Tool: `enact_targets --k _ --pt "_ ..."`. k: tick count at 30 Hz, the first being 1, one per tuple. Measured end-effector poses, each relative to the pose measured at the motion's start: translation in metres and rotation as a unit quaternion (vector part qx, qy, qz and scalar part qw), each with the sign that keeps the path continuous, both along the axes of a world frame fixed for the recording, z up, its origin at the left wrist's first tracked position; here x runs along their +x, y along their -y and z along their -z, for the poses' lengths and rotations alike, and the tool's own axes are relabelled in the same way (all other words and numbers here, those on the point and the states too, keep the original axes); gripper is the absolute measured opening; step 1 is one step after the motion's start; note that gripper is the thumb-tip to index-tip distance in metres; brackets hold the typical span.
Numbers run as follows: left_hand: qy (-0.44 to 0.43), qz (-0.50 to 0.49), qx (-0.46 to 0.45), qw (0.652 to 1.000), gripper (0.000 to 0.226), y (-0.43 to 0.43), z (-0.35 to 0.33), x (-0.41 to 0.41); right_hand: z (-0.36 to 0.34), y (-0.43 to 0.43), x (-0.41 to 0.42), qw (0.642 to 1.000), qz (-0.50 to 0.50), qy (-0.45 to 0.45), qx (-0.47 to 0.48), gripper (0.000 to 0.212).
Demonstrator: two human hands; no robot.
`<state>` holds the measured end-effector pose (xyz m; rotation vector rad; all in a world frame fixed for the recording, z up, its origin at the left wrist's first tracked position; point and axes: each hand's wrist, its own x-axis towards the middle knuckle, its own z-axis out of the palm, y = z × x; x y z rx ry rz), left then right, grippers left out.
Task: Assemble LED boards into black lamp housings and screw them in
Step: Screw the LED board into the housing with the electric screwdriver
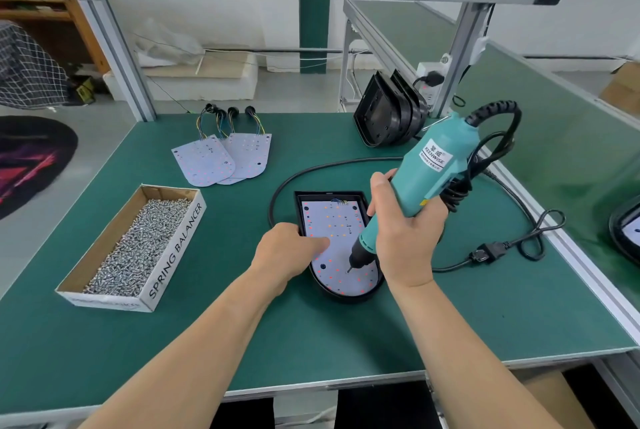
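Note:
A black lamp housing (pixel 349 296) lies flat on the green bench with a white LED board (pixel 337 220) seated inside it. My left hand (pixel 289 250) rests on the housing's left edge, its index finger pressing down on the board. My right hand (pixel 407 238) grips a teal electric screwdriver (pixel 433 165), tilted so its bit touches the board near the lower middle. Whether a screw sits under the bit is too small to tell.
A cardboard box (pixel 180 241) of several silver screws stands at the left. Loose LED boards (pixel 221 158) with wires lie behind it. Stacked empty housings (pixel 384 109) lean at the back right. The screwdriver's black cord (pixel 502 248) loops across the bench to the right.

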<state>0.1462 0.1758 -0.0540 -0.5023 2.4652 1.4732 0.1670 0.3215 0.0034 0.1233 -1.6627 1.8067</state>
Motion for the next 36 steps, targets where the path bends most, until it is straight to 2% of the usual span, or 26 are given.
enact_targets --k 6,10,14,18,25,31,34,36 --pt "0.000 -0.003 -0.016 1.000 0.038 -0.001 0.001 0.000 0.002 0.004 -0.004 0.999 -0.029 0.014 0.013 0.045" --pt "0.001 -0.004 -0.028 1.000 0.039 -0.002 0.002 -0.001 0.004 0.006 -0.008 0.999 -0.042 0.033 0.008 0.037" --pt "0.008 -0.004 -0.041 0.999 0.036 -0.003 -0.002 -0.001 0.004 0.004 -0.009 0.998 -0.041 0.037 -0.002 0.041" --pt "0.010 0.004 -0.043 0.999 0.034 -0.003 -0.006 -0.001 -0.001 0.000 -0.005 0.998 -0.045 0.043 0.002 0.036" --pt "0.025 0.024 -0.029 0.999 0.034 -0.001 -0.012 0.000 -0.004 -0.003 0.012 0.999 -0.030 0.010 0.031 0.025" --pt "0.039 0.049 -0.030 0.998 0.037 0.001 -0.023 0.005 -0.043 -0.011 0.007 0.996 -0.075 -0.033 0.044 0.022" --pt "0.044 0.028 0.034 0.998 0.046 0.008 -0.027 0.009 -0.055 -0.018 0.000 0.998 -0.023 -0.052 -0.009 0.023" --pt "0.032 -0.011 0.157 0.987 0.025 0.019 -0.029 0.012 -0.054 -0.021 0.001 0.997 0.014 -0.046 -0.056 0.022"
